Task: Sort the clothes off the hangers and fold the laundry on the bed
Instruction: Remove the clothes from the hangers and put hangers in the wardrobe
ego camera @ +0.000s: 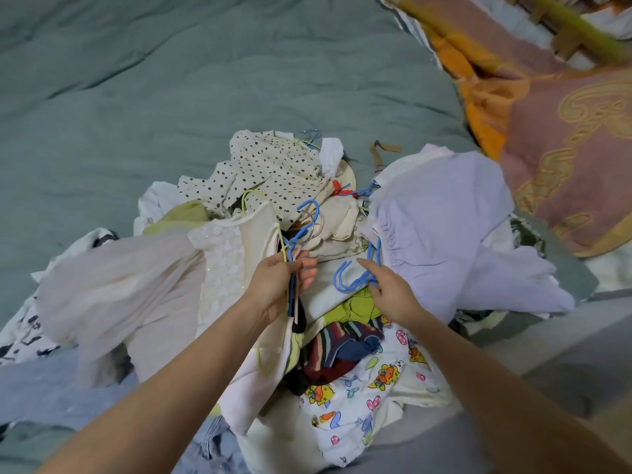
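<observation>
A heap of laundry lies on the grey-green bed (171,97), many pieces still on hangers. My left hand (278,282) grips a bunch of hanger necks (294,254), blue, pink and yellow-green, from which pale cream garments (119,285) hang to the left. My right hand (390,289) holds two blue hanger hooks (352,280) that lie on a white cloth beside a lilac garment (451,227). A polka-dot top (273,169) lies behind. A cartoon-print cloth (362,398) and a striped piece (338,343) lie near me.
A pink and orange patterned blanket (564,138) covers the right side of the bed. A yellow-green pole (578,25) crosses the top right corner. Blue-grey fabric (44,388) lies at the lower left. The bedspread stretches away to the left and beyond the heap.
</observation>
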### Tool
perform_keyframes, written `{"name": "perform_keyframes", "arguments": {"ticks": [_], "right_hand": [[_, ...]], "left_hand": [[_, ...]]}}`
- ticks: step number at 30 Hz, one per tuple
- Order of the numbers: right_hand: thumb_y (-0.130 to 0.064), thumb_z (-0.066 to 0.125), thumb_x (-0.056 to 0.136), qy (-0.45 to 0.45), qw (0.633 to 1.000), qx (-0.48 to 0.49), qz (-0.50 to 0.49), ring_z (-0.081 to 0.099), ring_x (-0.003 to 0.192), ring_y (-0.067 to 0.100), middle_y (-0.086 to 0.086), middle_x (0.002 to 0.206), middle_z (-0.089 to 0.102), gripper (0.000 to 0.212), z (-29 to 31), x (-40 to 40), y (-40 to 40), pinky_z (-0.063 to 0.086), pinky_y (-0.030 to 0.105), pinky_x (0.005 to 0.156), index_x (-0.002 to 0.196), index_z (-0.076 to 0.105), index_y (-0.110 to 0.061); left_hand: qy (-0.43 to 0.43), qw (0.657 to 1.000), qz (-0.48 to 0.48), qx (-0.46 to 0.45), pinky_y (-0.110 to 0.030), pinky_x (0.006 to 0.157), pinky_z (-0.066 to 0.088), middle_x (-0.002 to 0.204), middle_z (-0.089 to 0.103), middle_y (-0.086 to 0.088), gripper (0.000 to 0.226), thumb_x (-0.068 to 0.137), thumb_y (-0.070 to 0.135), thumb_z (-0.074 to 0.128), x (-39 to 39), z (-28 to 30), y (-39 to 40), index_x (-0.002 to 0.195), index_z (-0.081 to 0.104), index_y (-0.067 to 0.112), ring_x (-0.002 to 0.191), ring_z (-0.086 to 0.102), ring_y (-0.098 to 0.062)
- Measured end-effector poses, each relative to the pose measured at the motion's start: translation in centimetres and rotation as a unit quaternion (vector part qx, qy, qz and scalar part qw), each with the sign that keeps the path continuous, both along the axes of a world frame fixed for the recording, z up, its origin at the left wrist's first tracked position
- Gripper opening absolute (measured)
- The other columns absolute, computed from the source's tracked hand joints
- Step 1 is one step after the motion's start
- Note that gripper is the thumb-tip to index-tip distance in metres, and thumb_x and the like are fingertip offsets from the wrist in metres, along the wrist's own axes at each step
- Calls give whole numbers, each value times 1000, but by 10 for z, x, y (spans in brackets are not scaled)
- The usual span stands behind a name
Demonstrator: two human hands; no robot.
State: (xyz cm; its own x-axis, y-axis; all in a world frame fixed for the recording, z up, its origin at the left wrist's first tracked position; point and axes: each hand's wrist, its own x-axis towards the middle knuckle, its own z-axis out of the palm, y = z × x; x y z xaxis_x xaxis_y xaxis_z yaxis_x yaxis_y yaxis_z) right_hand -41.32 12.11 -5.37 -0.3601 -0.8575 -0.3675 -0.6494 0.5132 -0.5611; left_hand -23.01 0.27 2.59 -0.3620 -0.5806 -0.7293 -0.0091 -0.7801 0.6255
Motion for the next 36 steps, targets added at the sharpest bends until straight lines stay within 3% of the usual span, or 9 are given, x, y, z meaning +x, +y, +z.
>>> {"name": "perform_keyframes", "arguments": {"ticks": [3,6,10,15,19,24,28,32,36], "right_hand": [[-4,49,91,-28,999,-21,-24,55,82,20,7,104,58,31,4,-4,2,44,33,72,107,59,-28],[0,42,92,-47,996,-32,-67,42,56,18,7,69,52,33,13,-14,10,32,29,54,79,46,-30],[-19,44,101,-18,990,-66,-126,46,54,20,3,69,55,14,44,-41,18,37,28,51,95,56,-24],[2,42,89,168,964,-127,-164,50,67,34,19,76,55,23,112,-81,13,29,35,57,85,49,-19],[-18,33,92,299,934,-129,-146,51,68,41,30,80,58,28,147,-111,17,23,36,57,100,57,-5],[-12,43,97,372,911,-87,-157,58,78,44,28,87,62,15,156,-134,28,27,36,59,105,55,-8],[-3,44,93,298,934,-93,-173,56,77,43,25,87,62,20,159,-138,36,27,36,59,107,58,-7],[3,35,95,12,960,-123,-252,40,51,25,7,63,48,27,142,-132,27,32,32,53,85,52,-16],[9,36,86,95,962,-91,-241,46,62,28,11,71,52,29,148,-113,32,35,34,59,99,56,-9]], "left_hand": [[4,1000,-4,0,-21,54,56,81,72,-7,23,98,-4,42,1,0,1,111,60,1,56,66,-11],[9,1000,-6,3,-21,56,57,86,70,-9,22,98,-3,42,3,2,0,111,60,0,57,66,-12],[3,1000,-9,-1,-20,52,55,80,70,-8,22,99,-2,43,-1,3,-2,113,60,-1,53,62,-10],[17,999,-26,-21,-18,49,52,65,70,-2,20,101,1,40,-22,14,2,102,60,3,48,60,-7],[57,997,-43,-22,-18,48,51,67,68,-5,20,101,0,40,-44,30,7,96,59,3,46,58,-7],[52,997,-41,-30,-16,42,46,75,65,-9,18,100,-1,39,-58,32,8,100,57,2,45,58,-7],[26,998,-36,-48,-14,39,40,76,65,-6,18,102,2,38,-59,31,7,99,56,5,42,57,-4],[25,998,-23,-61,-15,40,40,76,65,-7,19,101,1,38,-53,38,3,98,57,4,42,52,-5],[51,996,-7,-68,-16,40,37,74,64,-8,19,101,-2,36,-39,53,-5,102,54,2,42,52,-6]]}}
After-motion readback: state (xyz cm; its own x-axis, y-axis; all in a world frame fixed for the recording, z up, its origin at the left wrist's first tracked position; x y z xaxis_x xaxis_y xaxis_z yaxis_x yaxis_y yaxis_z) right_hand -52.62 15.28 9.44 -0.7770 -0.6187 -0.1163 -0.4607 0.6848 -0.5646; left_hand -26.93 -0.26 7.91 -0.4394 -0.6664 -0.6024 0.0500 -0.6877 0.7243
